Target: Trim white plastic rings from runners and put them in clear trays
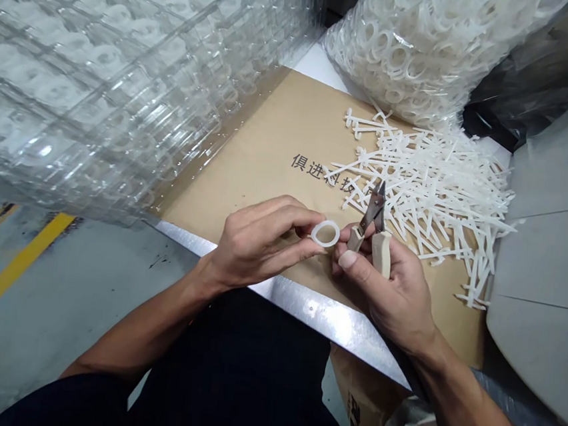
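Note:
Between the thumb and fingers of my left hand (266, 241) is a white plastic ring (315, 233), pinched at its left side with its opening facing me. My right hand (397, 287) is closed around the cream handles of a pair of side cutters (382, 252), whose dark jaws point away from me. A small gap lies between the ring and the fingers of my right hand. Both hands are above a brown cardboard sheet (239, 158) near the table's front edge. Just beyond the cutters spreads a pile of thin white plastic sprues (437, 187).
Clear plastic trays (126, 77) full of white rings are stacked at the left. A clear bag (405, 50) of similar rings stands at the back. A pale grey panel (553, 232) borders the right side. The metal table edge (324, 312) runs in front of my body.

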A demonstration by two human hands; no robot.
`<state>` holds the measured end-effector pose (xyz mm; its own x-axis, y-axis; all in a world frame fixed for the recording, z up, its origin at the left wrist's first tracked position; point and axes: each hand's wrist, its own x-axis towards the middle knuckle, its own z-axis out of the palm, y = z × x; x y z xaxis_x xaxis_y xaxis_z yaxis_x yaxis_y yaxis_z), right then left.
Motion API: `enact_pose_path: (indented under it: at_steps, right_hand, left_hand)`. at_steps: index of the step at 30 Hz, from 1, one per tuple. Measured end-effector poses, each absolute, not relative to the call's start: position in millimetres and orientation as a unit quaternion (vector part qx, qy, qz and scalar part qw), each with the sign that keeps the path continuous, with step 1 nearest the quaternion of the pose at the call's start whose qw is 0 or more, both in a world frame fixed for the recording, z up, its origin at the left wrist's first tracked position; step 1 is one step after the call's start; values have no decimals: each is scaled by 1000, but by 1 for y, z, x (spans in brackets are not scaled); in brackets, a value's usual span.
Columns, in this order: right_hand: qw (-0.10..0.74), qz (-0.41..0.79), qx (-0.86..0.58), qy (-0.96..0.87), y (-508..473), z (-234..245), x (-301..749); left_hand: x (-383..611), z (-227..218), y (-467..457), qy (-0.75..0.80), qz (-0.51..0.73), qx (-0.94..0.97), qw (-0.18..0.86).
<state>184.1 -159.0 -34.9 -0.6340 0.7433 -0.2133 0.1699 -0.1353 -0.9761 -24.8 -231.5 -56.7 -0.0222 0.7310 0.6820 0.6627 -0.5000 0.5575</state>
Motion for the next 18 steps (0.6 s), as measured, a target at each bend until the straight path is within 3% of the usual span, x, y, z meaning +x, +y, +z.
enact_pose_path:
  at_steps: [18]
  right_hand:
    - [259, 593, -392, -654, -165, -32, 178]
  left_hand:
    - [-23, -58, -232, 458, 435, 768, 102]
